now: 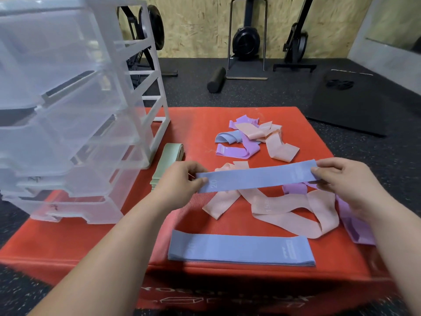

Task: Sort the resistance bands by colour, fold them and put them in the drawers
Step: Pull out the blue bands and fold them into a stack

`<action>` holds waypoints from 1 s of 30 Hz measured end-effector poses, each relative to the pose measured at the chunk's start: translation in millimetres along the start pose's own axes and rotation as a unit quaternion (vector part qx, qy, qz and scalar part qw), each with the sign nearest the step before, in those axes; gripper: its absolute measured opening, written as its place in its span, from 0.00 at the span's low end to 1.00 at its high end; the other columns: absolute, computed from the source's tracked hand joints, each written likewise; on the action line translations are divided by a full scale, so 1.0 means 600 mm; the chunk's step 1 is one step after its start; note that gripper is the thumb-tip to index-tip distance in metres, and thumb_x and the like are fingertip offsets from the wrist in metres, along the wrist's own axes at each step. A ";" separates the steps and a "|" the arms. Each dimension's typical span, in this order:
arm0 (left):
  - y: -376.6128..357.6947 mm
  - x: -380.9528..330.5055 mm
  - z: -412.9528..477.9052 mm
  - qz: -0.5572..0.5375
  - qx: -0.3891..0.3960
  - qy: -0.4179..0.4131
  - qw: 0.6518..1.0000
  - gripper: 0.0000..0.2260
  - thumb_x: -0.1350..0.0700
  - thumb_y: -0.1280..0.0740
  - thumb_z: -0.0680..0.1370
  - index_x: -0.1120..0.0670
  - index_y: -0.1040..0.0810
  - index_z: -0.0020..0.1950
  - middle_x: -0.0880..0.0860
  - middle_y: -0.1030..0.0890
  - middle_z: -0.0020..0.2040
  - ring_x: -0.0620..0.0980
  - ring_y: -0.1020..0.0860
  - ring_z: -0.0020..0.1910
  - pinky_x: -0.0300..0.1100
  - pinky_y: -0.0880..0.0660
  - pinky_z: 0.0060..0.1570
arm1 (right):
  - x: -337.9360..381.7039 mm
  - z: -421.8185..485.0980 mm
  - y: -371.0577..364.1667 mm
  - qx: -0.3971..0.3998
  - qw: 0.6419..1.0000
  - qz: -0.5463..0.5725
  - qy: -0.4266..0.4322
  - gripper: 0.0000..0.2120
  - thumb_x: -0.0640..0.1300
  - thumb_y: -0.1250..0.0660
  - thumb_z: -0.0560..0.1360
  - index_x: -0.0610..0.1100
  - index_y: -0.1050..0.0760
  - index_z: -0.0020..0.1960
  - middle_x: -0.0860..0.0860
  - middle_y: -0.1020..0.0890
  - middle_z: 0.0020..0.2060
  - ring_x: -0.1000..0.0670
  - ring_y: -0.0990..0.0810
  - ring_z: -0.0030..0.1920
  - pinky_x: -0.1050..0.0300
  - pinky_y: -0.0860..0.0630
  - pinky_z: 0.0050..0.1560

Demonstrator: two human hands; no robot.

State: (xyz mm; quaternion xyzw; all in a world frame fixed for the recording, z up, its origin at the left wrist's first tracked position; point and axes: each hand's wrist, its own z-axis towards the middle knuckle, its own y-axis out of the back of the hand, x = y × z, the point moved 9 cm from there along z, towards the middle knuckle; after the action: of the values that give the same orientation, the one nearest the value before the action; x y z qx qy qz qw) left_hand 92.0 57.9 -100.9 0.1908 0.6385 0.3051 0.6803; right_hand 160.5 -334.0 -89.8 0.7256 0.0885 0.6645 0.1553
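Above the red mat (91,242), both the left hand (180,181) and right hand (348,181) pinch a blue band (257,176) taut by its ends; best lowered squarely onto the blue stack (241,249) below, edges aligned.

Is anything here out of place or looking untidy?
One curled blue band lies in the far pile among purple and pink ones, apart from the neat blue stack at the front edge. Nothing looks damaged.

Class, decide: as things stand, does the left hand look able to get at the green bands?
Probably, once freed: green bands lie just beyond the left hand, nothing between, but it pinches the blue band.
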 end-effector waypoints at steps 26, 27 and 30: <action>0.065 0.012 -0.185 0.112 -0.015 -0.006 0.994 0.11 0.57 0.23 0.75 0.43 0.17 0.52 0.43 0.17 0.45 0.43 0.19 0.41 0.34 0.25 0.41 | -0.005 -0.179 -0.040 0.176 0.935 -0.288 0.113 0.11 0.40 0.27 0.74 0.58 0.16 0.44 0.51 0.16 0.40 0.48 0.18 0.38 0.46 0.20 0.48; 0.064 0.012 -0.189 0.117 -0.014 -0.008 0.993 0.10 0.57 0.24 0.75 0.44 0.17 0.53 0.43 0.17 0.45 0.43 0.19 0.41 0.34 0.25 0.41 | -0.007 -0.179 -0.041 0.169 0.930 -0.304 0.121 0.12 0.41 0.27 0.73 0.59 0.16 0.44 0.51 0.17 0.41 0.49 0.18 0.40 0.48 0.20 0.48; 0.058 0.009 -0.196 0.127 -0.010 -0.018 0.992 0.11 0.59 0.25 0.75 0.46 0.17 0.54 0.44 0.18 0.45 0.44 0.20 0.41 0.37 0.23 0.42 | -0.013 -0.185 -0.049 0.171 0.921 -0.325 0.129 0.11 0.40 0.27 0.74 0.57 0.16 0.44 0.52 0.17 0.40 0.53 0.19 0.41 0.57 0.25 0.45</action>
State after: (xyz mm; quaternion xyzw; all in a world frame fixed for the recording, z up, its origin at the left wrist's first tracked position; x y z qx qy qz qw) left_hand -30.1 71.8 -95.6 0.2691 0.5940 0.3921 0.6489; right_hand 52.0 -297.5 -99.7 0.5806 0.4506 0.6403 0.2236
